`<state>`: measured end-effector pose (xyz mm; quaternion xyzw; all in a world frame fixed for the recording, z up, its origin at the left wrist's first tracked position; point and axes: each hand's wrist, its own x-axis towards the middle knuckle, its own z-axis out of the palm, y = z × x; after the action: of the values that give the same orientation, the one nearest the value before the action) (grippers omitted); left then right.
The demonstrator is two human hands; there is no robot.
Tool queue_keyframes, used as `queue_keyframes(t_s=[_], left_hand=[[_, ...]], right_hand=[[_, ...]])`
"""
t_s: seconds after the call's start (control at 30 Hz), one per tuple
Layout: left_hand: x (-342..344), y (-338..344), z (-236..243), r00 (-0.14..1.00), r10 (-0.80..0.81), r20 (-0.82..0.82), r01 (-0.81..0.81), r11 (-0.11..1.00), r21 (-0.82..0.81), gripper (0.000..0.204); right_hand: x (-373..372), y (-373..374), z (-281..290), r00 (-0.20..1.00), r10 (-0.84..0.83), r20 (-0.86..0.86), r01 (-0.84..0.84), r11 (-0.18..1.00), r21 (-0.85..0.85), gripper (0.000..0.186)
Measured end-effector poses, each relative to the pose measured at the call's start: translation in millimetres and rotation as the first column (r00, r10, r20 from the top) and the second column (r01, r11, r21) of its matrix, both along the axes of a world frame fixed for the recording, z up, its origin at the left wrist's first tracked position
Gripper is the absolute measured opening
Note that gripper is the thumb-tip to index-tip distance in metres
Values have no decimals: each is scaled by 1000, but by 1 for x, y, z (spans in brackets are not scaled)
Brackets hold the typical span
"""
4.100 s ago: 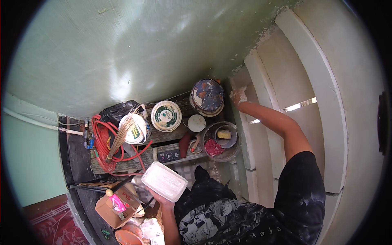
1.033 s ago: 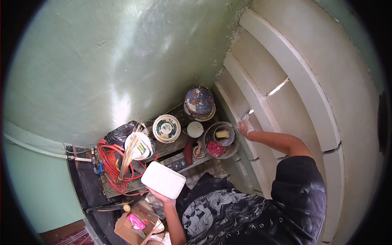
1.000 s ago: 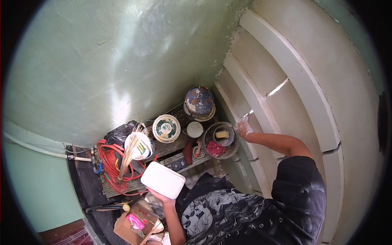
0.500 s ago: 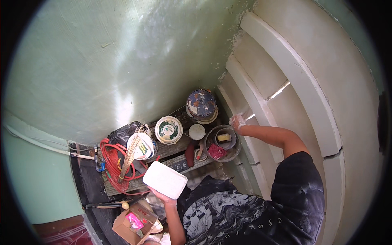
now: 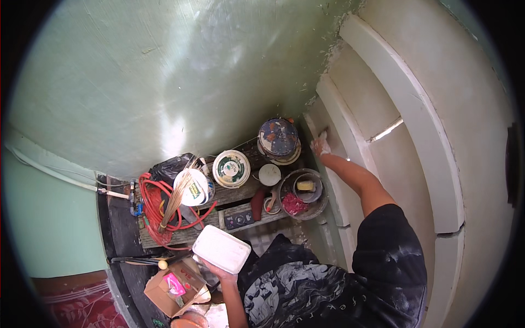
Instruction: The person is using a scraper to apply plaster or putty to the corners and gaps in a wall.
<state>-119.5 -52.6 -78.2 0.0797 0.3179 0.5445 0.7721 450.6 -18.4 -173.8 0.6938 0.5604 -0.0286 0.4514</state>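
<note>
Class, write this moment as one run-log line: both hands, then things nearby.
left hand: holding white rectangular container | right hand: white-smeared, at ribbed wall, contact unclear | nearby: round basin, dark spattered bucket, cardboard box

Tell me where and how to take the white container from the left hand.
Probably grip the white container by its far long edge, coming from the far side: it is rectangular, and the left hand covers part of the near long edge.
</note>
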Motion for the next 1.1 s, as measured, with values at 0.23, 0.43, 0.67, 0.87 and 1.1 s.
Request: queue_keyframes(t_s=[0.23,0.43,0.67,0.87,1.1], left_hand=[[-4,3,2,1000,16,3,-16,1000,-2,76],[1,8,11,999,-43,-32,42,999,-23,76],[3,8,11,996,-60,69,62,997,-34,74],[-14,13,-3,996,-70,59,72,997,-28,76],[-21,27,-6,992,-104,72,107,994,-33,76]], right_hand=[[-61,-5,23,963,-247,-110,251,968,19,41],[-6,10,32,979,151,-134,-101,942,321,36],[-13,-36,17,997,-42,69,38,998,56,35],[-98,-57,82,983,-141,-119,145,989,23,31],[-31,-23,64,984,146,-107,-105,943,317,34]])
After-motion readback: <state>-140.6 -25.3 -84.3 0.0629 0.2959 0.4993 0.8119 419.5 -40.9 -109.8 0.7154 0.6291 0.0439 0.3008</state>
